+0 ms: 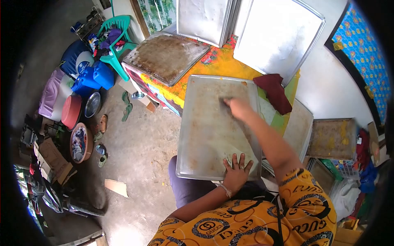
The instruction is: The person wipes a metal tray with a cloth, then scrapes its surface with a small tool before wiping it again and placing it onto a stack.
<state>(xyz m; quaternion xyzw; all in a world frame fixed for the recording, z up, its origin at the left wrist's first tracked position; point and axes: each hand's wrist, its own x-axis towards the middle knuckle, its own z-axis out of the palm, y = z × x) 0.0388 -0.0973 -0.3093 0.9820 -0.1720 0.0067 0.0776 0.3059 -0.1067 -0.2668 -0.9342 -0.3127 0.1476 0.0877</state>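
A large metal baking tray [205, 135] with brownish stains leans across my lap, its far end against the cloth-covered table. My left hand [237, 174] lies on the near part of the tray with its fingers spread, holding it down. My right hand [238, 108] is closed over the upper middle of the tray. Something small and dark shows at its fingertips, too blurred to name. A dark red cloth [276, 94] lies by the tray's upper right corner.
Another stained tray [166, 57] lies on the table's flowered cloth [230, 61]. Shiny trays [279, 37] stand upright against the wall. On the left are a green chair [119, 41], blue jugs [102, 76] and a basin of clothes [81, 143]. A browned tray [332, 137] sits at right.
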